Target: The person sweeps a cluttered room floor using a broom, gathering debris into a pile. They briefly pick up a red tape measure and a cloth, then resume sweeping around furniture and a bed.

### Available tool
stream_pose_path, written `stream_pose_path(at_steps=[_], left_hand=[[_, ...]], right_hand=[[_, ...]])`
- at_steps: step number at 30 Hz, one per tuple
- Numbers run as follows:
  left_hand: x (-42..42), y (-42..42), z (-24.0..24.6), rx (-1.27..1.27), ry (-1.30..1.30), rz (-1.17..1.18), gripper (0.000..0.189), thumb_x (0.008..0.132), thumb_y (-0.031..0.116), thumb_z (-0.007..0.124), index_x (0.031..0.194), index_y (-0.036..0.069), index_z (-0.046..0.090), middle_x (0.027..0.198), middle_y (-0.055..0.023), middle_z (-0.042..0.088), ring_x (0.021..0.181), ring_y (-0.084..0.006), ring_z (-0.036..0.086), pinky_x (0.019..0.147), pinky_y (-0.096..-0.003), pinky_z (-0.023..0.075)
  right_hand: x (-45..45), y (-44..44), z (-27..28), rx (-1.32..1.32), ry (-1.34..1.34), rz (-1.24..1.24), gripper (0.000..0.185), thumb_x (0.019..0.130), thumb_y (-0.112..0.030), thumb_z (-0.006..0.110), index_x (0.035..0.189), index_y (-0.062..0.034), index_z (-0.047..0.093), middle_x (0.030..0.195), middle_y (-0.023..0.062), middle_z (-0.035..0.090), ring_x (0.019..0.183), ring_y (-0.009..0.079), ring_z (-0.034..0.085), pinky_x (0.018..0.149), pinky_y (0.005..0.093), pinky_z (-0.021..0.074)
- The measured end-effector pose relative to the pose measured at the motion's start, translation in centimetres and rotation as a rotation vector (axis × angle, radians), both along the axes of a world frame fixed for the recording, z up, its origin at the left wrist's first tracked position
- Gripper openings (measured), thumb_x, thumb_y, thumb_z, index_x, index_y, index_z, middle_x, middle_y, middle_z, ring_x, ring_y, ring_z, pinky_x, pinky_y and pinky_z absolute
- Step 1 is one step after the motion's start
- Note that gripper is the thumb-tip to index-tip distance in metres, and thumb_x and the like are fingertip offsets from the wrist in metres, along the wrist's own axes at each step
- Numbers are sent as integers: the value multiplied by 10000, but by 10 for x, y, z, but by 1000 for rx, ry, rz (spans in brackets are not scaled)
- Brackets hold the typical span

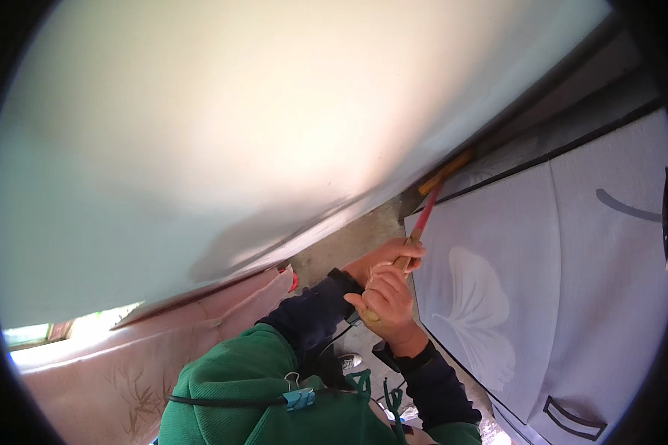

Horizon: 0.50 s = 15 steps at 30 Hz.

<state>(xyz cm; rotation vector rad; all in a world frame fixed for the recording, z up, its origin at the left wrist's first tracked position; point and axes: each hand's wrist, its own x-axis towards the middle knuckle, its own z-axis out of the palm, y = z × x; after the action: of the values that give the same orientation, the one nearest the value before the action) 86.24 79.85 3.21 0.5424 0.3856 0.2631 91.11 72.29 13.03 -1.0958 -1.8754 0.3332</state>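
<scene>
Both of my hands grip the wooden handle of a long-handled tool (426,210), one behind the other. My left hand (389,257) is wrapped around it farther forward. Nearer my body, my right hand (388,300) closes around the rear end. Beyond the hands the shaft is pinkish red. It runs up to a yellow-orange crosspiece (446,172) lying in the dark gap between the pale wall (312,111) and a light grey cabinet (529,267). Shadow hides the underside of that head, so its exact kind is unclear.
On the right, the cabinet has a ginkgo-leaf print and a dark handle (574,418). A pinkish curtain (183,339) hangs at the left beside a bright window (61,331). Bare concrete floor (362,236) shows between wall and cabinet. A black cable (228,400) crosses my green top.
</scene>
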Motion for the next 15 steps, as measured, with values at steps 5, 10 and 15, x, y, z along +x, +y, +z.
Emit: stream_pose_path(at_steps=[5, 10, 15], left_hand=[[31, 32, -40, 41, -12, -68, 313, 882, 360, 534, 998, 73, 488, 781, -46, 519, 693, -114, 488, 614, -249, 415], [52, 52, -95, -101, 35, -171, 456, 892, 503, 451, 1007, 71, 540, 863, -23, 580, 767, -131, 526, 725, -267, 430], [58, 68, -148, -229, -81, -201, 587, 841, 654, 340, 1015, 132, 545, 925, 36, 574, 828, -120, 513, 772, -282, 404]], right_hand=[[29, 1, -61, -123, -242, -57, 237, 629, -111, 729, 643, -41, 504, 701, 105, 510, 743, 305, 522, 782, 412, 426], [92, 50, -140, -169, -169, -237, 144, 674, -79, 688, 701, -18, 560, 753, 130, 559, 792, 320, 544, 840, 422, 418], [104, 68, -161, -212, 100, -551, 61, 712, -40, 638, 705, -34, 578, 733, 107, 560, 848, 303, 549, 941, 425, 380]])
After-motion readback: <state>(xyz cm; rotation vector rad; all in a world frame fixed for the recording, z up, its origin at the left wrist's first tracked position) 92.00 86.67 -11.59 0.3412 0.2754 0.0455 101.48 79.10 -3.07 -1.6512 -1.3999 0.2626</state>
